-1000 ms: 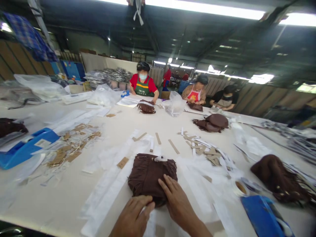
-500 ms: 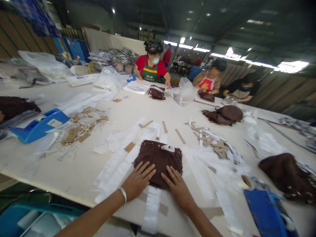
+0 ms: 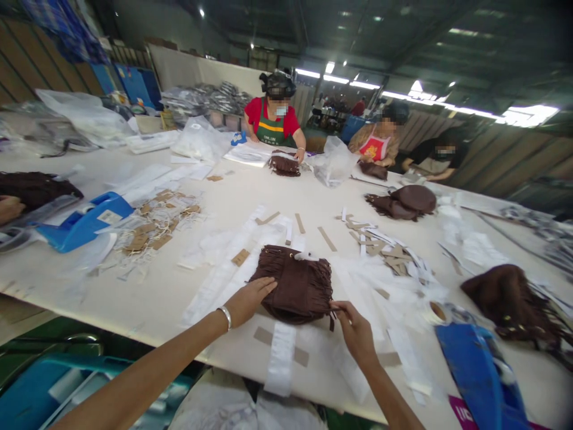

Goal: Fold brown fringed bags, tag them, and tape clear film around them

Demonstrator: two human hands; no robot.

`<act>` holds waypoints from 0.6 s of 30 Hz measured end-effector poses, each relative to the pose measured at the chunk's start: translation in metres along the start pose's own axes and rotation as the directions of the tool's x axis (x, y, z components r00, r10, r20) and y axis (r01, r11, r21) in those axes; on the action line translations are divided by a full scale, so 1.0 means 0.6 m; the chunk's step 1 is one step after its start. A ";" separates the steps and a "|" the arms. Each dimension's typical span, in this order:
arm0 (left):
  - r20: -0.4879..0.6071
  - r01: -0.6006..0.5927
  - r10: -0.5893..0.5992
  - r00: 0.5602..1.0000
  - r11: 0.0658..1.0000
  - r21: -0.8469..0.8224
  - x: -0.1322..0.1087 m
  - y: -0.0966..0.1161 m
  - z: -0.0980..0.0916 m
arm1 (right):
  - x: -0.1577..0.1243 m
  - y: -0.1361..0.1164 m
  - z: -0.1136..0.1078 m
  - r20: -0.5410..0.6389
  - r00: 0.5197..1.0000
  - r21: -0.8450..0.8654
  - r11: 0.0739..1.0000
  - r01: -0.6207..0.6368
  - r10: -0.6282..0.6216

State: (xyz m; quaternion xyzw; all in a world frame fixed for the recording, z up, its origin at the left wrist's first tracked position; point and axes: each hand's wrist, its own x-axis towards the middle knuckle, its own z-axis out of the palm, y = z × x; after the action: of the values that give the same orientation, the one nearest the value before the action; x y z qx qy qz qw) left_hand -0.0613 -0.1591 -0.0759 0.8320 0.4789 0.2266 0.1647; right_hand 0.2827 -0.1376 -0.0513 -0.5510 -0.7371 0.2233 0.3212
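A dark brown fringed bag (image 3: 295, 283) lies flat on the white table in front of me, with a whitish wrapped piece (image 3: 307, 257) at its top edge. My left hand (image 3: 253, 298) rests on the bag's left side, fingers stretched out and flat. At the lower right corner, my right hand (image 3: 356, 331) pinches strands of the bag's fringe between thumb and fingers. Beneath and around the bag lie white paper strips (image 3: 281, 358). A brown tag (image 3: 240, 257) sits just off its upper left.
Blue tape dispensers stand left (image 3: 85, 221) and right (image 3: 481, 370). Tags with strings (image 3: 156, 224) are heaped at left, cardboard strips (image 3: 389, 248) at right. Another brown bag (image 3: 505, 298) lies far right. Co-workers sit across the table; another person's hand (image 3: 11, 209) shows at left.
My right hand has gone from lying flat on the bag to pinching its lower right fringe. My left hand has shifted toward the bag's left edge. The bag sits slightly higher in view.
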 end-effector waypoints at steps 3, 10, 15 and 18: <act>0.009 0.030 -0.029 1.000 0.998 -0.060 0.003 -0.001 -0.004 | -0.008 -0.015 -0.010 -0.101 0.991 -0.128 0.986 -0.104 0.091; 0.007 0.040 -0.039 0.999 0.998 -0.038 0.009 -0.001 -0.006 | -0.025 -0.100 0.063 0.101 0.950 -0.460 0.832 0.309 -0.297; -0.061 0.052 -0.045 0.997 0.992 0.119 -0.002 -0.023 0.016 | 0.000 0.024 0.117 0.052 0.810 -0.674 0.577 0.460 -0.584; -0.140 0.006 0.026 0.990 0.974 0.225 -0.001 -0.038 0.028 | 0.028 0.103 0.120 0.035 0.685 -0.727 0.451 0.517 -0.728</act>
State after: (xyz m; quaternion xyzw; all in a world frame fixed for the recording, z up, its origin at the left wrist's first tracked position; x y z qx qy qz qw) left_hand -0.0691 -0.1494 -0.1011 0.8295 0.5076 0.2304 0.0339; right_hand 0.2693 -0.1016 -0.1399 -0.3401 -0.8603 -0.2828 0.2536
